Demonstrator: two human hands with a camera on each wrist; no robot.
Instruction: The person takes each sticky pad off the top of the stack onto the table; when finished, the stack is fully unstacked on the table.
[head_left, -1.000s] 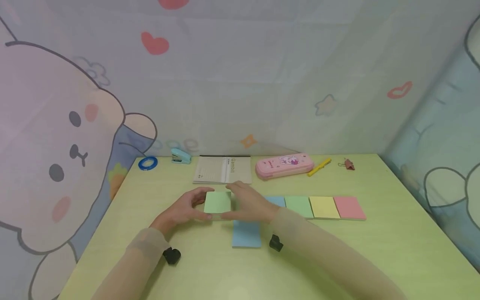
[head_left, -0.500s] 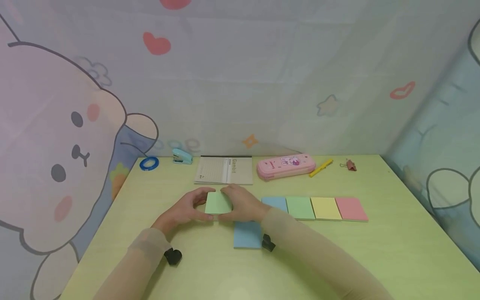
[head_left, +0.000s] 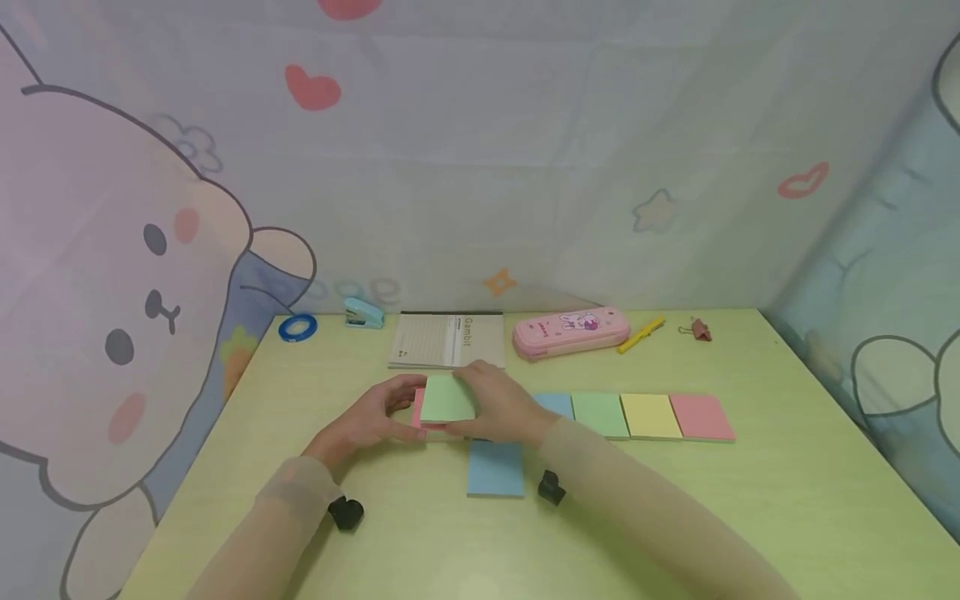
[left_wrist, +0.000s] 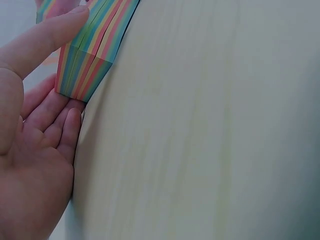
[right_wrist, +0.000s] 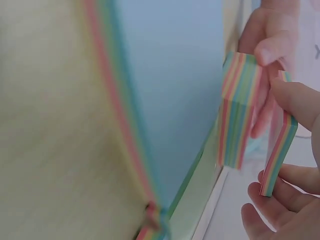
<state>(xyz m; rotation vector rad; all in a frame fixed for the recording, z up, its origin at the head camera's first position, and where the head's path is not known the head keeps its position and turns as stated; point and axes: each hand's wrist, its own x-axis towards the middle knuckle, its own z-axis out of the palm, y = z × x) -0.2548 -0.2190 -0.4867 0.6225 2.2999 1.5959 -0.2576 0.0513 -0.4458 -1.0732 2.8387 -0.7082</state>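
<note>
A thick stack of sticky note pads [left_wrist: 87,55] with rainbow-striped edges stands on the table. My left hand [head_left: 378,414] grips its left side, thumb on the near face and fingers behind. Pink shows on the stack's top. Just above and to the right, my right hand [head_left: 504,407] pinches a thin green-topped sticky note pad [head_left: 448,400] between thumb and fingers. The right wrist view shows a gap between this pad and the stack. A blue sticky note pad [head_left: 496,469] lies in front of the right hand.
Right of the hands runs a row of pads: blue [head_left: 555,404], green [head_left: 600,415], yellow [head_left: 651,417] and pink [head_left: 702,417]. Along the back are blue tape [head_left: 297,327], a stapler [head_left: 364,313], a notebook [head_left: 447,340], a pink pencil case [head_left: 572,332], a yellow pen [head_left: 641,335] and a binder clip [head_left: 699,330].
My right hand closed in on the stack, then lifted the green-topped pad off it, up and to the right, baring pink beneath. My left hand has stayed in place.
</note>
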